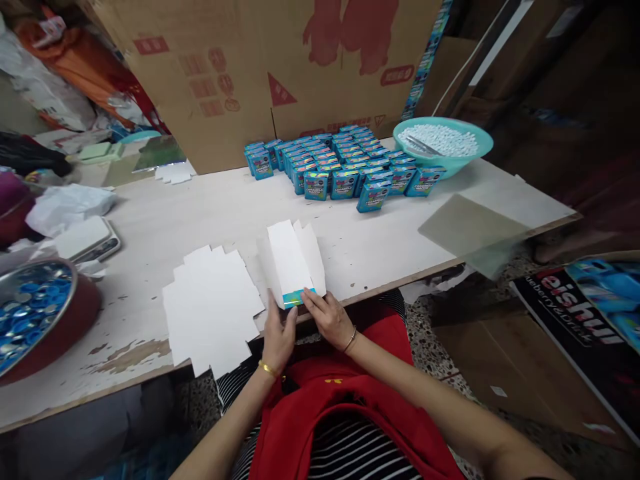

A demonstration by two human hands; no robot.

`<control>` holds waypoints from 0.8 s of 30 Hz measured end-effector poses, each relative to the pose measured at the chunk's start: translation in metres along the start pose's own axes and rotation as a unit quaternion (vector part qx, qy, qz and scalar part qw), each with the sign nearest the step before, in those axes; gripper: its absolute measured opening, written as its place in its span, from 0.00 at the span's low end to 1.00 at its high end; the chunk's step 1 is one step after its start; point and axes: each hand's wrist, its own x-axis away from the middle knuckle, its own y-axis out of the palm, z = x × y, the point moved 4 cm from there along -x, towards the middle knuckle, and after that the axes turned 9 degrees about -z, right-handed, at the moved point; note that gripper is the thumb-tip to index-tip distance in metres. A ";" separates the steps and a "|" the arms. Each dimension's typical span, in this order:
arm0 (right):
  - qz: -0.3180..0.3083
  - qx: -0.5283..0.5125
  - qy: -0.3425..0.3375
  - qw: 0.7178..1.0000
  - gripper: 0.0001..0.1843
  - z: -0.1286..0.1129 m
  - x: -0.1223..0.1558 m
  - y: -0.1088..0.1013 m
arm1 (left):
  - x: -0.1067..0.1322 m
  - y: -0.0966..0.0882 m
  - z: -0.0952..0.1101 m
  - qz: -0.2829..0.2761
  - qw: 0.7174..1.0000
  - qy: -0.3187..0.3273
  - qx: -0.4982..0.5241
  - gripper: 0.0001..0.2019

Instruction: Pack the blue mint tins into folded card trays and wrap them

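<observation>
A flat, unfolded white carton blank with a blue printed edge rests at the near edge of the white table. My left hand grips its near left corner, fingers closed on it. My right hand pinches the near right corner by the blue strip. Just to the left lies a stack of white carton blanks.
Several folded blue boxes stand in rows at the back. A teal bowl of white pellets sits at the back right. A red bowl of blue caps and a scale are at left. A large cardboard box stands behind.
</observation>
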 end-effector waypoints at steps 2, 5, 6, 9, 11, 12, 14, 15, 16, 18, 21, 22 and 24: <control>0.003 -0.014 -0.001 1.000 0.28 -0.001 0.000 0.000 | 0.002 0.010 0.000 0.024 0.999 -0.024 0.002 0.29; 0.008 -0.049 -0.003 0.999 0.28 0.001 -0.002 0.000 | 0.000 0.011 0.007 0.076 0.997 -0.022 0.011 0.24; 0.011 -0.063 -0.007 0.998 0.28 0.001 -0.003 0.000 | -0.002 0.010 0.009 0.084 0.996 -0.016 0.023 0.23; 0.033 -0.104 -0.024 0.994 0.26 0.001 -0.006 0.000 | -0.008 0.003 0.011 0.119 0.989 -0.015 0.083 0.21; 0.050 -0.126 -0.032 0.990 0.25 0.000 -0.010 0.000 | -0.013 0.000 0.009 0.149 0.979 -0.037 0.137 0.19; 0.057 -0.133 -0.031 0.989 0.25 -0.001 -0.012 -0.001 | -0.015 0.000 0.008 0.161 0.971 -0.055 0.169 0.20; 0.067 -0.142 -0.018 0.987 0.23 -0.002 -0.018 -0.002 | -0.021 0.002 0.006 0.176 0.946 -0.093 0.257 0.23; 0.072 -0.143 -0.009 0.987 0.23 -0.002 -0.021 -0.004 | -0.024 0.003 0.006 0.180 0.928 -0.109 0.308 0.25; 0.078 -0.143 -0.001 0.987 0.23 -0.002 -0.023 -0.006 | -0.026 0.005 0.007 0.182 0.907 -0.122 0.359 0.28; 0.104 -0.146 0.004 0.984 0.25 -0.003 -0.024 -0.012 | -0.029 0.005 0.011 0.184 0.867 -0.142 0.440 0.33; 0.182 -0.185 0.060 0.964 0.34 -0.003 -0.018 -0.024 | -0.030 0.000 0.020 0.188 0.834 -0.164 0.493 0.33; 0.205 -0.215 0.108 0.949 0.38 -0.001 -0.015 -0.026 | -0.029 -0.002 0.023 0.186 0.828 -0.166 0.502 0.32; 0.215 -0.300 0.219 0.903 0.44 0.002 -0.010 -0.028 | -0.027 -0.005 0.029 0.176 0.827 -0.158 0.510 0.29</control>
